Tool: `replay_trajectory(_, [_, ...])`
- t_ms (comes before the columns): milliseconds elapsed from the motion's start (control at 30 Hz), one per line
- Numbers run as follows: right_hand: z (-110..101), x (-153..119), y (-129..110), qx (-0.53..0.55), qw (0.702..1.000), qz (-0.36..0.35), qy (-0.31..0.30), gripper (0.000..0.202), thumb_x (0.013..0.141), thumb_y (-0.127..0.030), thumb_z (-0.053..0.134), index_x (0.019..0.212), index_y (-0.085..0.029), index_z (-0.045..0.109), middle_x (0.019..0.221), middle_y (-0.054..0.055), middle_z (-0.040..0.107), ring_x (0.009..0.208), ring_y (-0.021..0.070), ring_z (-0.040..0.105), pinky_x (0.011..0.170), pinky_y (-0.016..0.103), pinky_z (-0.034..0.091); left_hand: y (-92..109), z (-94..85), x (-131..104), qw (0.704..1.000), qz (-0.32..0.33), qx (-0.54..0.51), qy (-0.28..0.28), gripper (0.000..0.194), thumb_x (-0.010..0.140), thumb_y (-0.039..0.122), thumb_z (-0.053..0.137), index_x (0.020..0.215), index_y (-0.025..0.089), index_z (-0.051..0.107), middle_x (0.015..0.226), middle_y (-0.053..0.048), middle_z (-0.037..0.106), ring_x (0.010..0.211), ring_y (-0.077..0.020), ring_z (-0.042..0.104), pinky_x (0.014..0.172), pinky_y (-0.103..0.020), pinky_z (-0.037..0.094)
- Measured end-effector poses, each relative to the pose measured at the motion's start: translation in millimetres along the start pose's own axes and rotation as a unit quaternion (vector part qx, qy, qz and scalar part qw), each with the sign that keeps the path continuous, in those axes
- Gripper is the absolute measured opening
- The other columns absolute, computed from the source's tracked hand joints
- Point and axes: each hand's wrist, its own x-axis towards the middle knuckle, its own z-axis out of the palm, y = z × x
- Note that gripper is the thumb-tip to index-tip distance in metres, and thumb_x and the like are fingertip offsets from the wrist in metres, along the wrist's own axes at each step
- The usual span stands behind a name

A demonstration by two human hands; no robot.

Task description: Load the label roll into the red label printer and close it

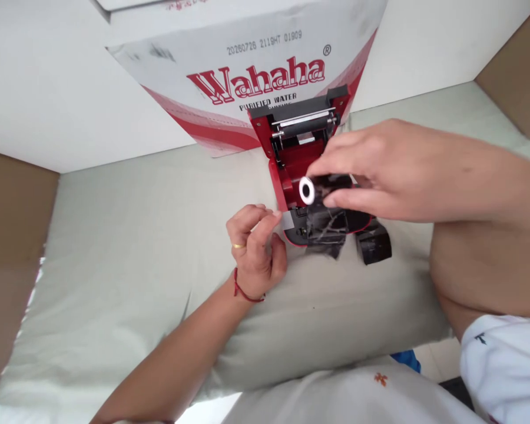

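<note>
A small red-and-black printer (275, 176) stands with its lid up, showing a metal bar and a black roller (307, 125) inside the lid. Above its opening, my right hand (380, 168) grips a roll of black film (329, 187) with a white core end facing left. A wrinkled length of the film hangs down from the roll over the printer's front. My left hand (258, 247) is curled at the printer's left front corner, its fingertips closed at the edge of a small pale translucent strip (288, 221). The printer's inside is partly hidden behind the roll and my right hand.
A white and red Wahaha water carton (229, 53) stands right behind the printer. Beside the printer's right front lies a black curled piece (374, 244). Brown cardboard (17, 265) borders the left, with more cardboard (514, 76) at the right. Pale green cloth (128, 247) covers the surface.
</note>
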Motion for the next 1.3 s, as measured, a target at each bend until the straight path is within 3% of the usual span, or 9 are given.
replay_trajectory(133, [15, 28, -6, -0.035, 0.994, 0.103, -0.023, 0.030, 0.101, -0.024, 0.061, 0.124, -0.022, 0.080, 0.116, 0.011, 0.080, 0.098, 0.0278, 0.072, 0.078, 0.036, 0.045, 10, -0.8, -1, 0.996, 0.082, 0.014, -0.018, 0.062, 0.100, 0.008, 0.058, 0.160, 0.024, 0.058, 0.135, -0.011, 0.075, 0.142, -0.0265, 0.065, 0.122, -0.047, 0.055])
replay_trajectory(300, [26, 38, -18, -0.055, 0.980, 0.188, -0.027, 0.032, 0.098, -0.018, 0.060, 0.122, -0.022, 0.080, 0.126, 0.014, 0.079, 0.098, 0.0297, 0.073, 0.074, 0.036, 0.042, 16, 2.0, -2, 0.992, 0.101, -0.021, -0.069, 0.045, 0.104, 0.006, 0.053, 0.141, 0.023, 0.072, 0.128, -0.006, 0.083, 0.148, -0.0200, 0.065, 0.136, -0.044, 0.044])
replay_trajectory(533, [42, 49, -5, -0.076, 0.984, 0.162, -0.007, 0.031, 0.098, -0.019, 0.057, 0.118, -0.023, 0.079, 0.124, 0.012, 0.081, 0.092, 0.0274, 0.069, 0.064, 0.036, 0.032, 12, 4.7, -3, 0.993, 0.091, -0.050, -0.065, 0.055, 0.104, 0.006, 0.051, 0.153, 0.023, 0.066, 0.129, -0.008, 0.083, 0.140, -0.0220, 0.070, 0.133, -0.048, 0.050])
replay_trajectory(733, [22, 38, -13, -0.042, 0.989, 0.144, 0.003, 0.034, 0.106, -0.031, 0.051, 0.126, -0.025, 0.078, 0.120, 0.011, 0.081, 0.100, 0.0307, 0.072, 0.079, 0.040, 0.046, 13, 4.1, -2, 0.992, 0.089, -0.033, -0.085, 0.058, 0.104, 0.008, 0.051, 0.159, 0.023, 0.062, 0.129, -0.008, 0.082, 0.138, -0.0226, 0.071, 0.131, -0.047, 0.051])
replay_trajectory(867, [3, 24, -24, -0.037, 0.982, 0.138, 0.126, 0.043, 0.115, -0.038, 0.038, 0.127, -0.031, 0.079, 0.114, 0.004, 0.083, 0.105, 0.0260, 0.073, 0.098, 0.040, 0.053, 15, 3.3, -1, 0.992, 0.094, -0.026, -0.081, 0.053, 0.103, 0.007, 0.053, 0.151, 0.023, 0.067, 0.127, -0.006, 0.084, 0.136, -0.0211, 0.073, 0.131, -0.045, 0.051])
replay_trajectory(967, [3, 23, -19, -0.060, 0.965, 0.121, 0.223, 0.049, 0.115, -0.039, 0.045, 0.154, -0.019, 0.069, 0.153, 0.008, 0.072, 0.141, 0.0299, 0.063, 0.126, 0.042, 0.042, 17, 2.6, -1, 0.992, 0.103, -0.028, -0.070, 0.045, 0.102, 0.006, 0.053, 0.140, 0.022, 0.071, 0.124, -0.005, 0.085, 0.134, -0.0185, 0.075, 0.134, -0.043, 0.047])
replay_trajectory(1033, [6, 25, -11, -0.057, 0.971, 0.106, 0.205, 0.064, 0.115, -0.042, 0.051, 0.169, -0.008, 0.052, 0.170, 0.013, 0.058, 0.159, 0.0340, 0.048, 0.137, 0.045, 0.030, 18, 2.2, -1, 0.991, 0.114, -0.034, -0.065, 0.041, 0.102, 0.006, 0.054, 0.135, 0.024, 0.072, 0.123, -0.004, 0.086, 0.135, -0.0174, 0.075, 0.136, -0.043, 0.044])
replay_trajectory(1100, [6, 26, -6, -0.049, 0.982, 0.095, 0.153, 0.066, 0.115, -0.043, 0.051, 0.171, -0.007, 0.048, 0.172, 0.015, 0.056, 0.163, 0.0349, 0.045, 0.139, 0.048, 0.030, 18, 1.9, -2, 0.989, 0.123, -0.044, -0.064, 0.040, 0.102, 0.008, 0.056, 0.134, 0.027, 0.071, 0.126, -0.002, 0.087, 0.138, -0.0174, 0.075, 0.137, -0.043, 0.043])
replay_trajectory(1300, [-6, 8, -9, -0.044, 0.993, 0.071, 0.083, 0.040, 0.115, -0.032, 0.042, 0.122, -0.027, 0.081, 0.142, 0.012, 0.076, 0.132, 0.0357, 0.068, 0.111, 0.051, 0.053, 17, 1.8, 0, 0.988, 0.128, -0.054, -0.063, 0.036, 0.101, 0.008, 0.058, 0.131, 0.023, 0.072, 0.122, -0.004, 0.088, 0.135, -0.0179, 0.076, 0.138, -0.042, 0.043])
